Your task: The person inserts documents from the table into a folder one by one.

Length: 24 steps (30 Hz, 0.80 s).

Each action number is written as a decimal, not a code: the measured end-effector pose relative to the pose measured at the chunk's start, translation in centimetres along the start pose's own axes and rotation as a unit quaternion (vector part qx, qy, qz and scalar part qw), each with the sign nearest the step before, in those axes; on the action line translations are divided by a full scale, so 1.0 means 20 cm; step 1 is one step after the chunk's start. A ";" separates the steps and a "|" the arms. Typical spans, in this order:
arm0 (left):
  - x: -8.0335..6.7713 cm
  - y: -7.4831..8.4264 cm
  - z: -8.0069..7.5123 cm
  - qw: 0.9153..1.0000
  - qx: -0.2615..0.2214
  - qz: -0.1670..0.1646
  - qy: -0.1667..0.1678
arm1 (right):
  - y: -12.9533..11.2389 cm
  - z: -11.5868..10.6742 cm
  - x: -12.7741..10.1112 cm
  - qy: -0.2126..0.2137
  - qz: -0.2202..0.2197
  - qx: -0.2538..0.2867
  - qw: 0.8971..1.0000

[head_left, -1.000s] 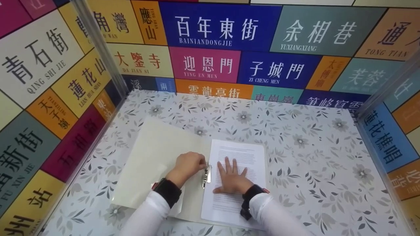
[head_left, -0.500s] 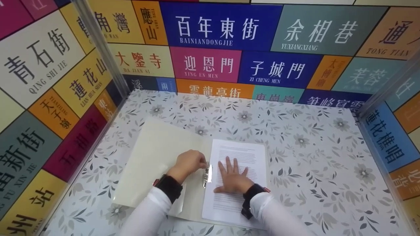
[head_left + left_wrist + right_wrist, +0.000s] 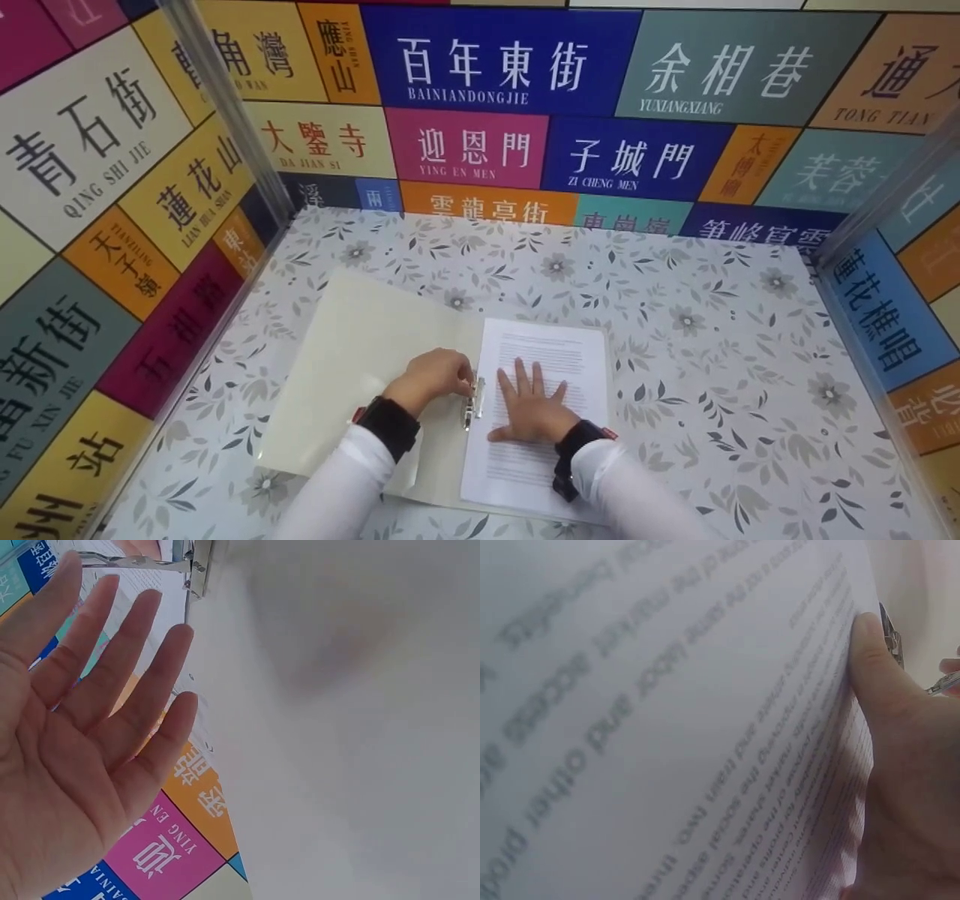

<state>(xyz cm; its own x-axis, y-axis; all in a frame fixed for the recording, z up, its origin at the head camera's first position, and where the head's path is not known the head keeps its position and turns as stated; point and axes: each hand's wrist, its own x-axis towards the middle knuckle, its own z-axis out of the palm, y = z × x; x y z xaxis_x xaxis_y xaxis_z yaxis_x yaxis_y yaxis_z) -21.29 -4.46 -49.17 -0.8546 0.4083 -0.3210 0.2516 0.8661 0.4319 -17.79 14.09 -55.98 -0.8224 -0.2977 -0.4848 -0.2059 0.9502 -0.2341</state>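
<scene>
A pale cream folder (image 3: pixel 360 337) lies spread on the table, its cover to the left. Printed white sheets (image 3: pixel 540 480) lie over its right side. A shiny metal lever clip (image 3: pixel 469 414) stands at the fold, along the sheets' left edge. My left hand (image 3: pixel 439 373) reaches over the cover and pinches the clip's lever (image 3: pixel 135 562) between thumb and index fingertips; its other fingers (image 3: pixel 131 712) are extended. My right hand (image 3: pixel 532 409) rests flat on the sheets, fingers spread. In the right wrist view its thumb (image 3: pixel 874 652) points toward the clip, over the printed page.
A white table (image 3: pixel 720 390) with a grey leaf-and-flower pattern lies under the folder. Colourful panels (image 3: pixel 510 60) with street names stand behind it and at both sides. A dark band (image 3: pixel 386 431) sits on the left wrist, another (image 3: pixel 576 450) on the right.
The left hand has shifted very slightly at the clip, and the clip's metal plate catches the light differently. The right hand stays in place on the sheets.
</scene>
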 end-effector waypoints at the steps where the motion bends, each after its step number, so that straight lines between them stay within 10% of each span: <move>1: 0.00 0.00 0.00 1.000 0.000 0.000 0.001 | 0.00 0.00 0.00 0.001 -0.001 -0.001 1.000; 24: -0.01 -0.01 0.06 0.996 0.078 -0.049 -0.009 | -0.01 -0.01 -0.01 0.002 -0.003 -0.014 1.000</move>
<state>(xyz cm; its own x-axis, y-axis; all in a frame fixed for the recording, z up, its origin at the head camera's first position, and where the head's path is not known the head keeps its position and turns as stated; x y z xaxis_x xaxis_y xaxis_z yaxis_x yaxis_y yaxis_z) -20.61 -4.39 -50.17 -0.8700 0.3246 -0.3712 0.2371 0.9354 0.2623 -17.70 13.95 -55.61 -0.8236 -0.3021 -0.4801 -0.2243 0.9508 -0.2136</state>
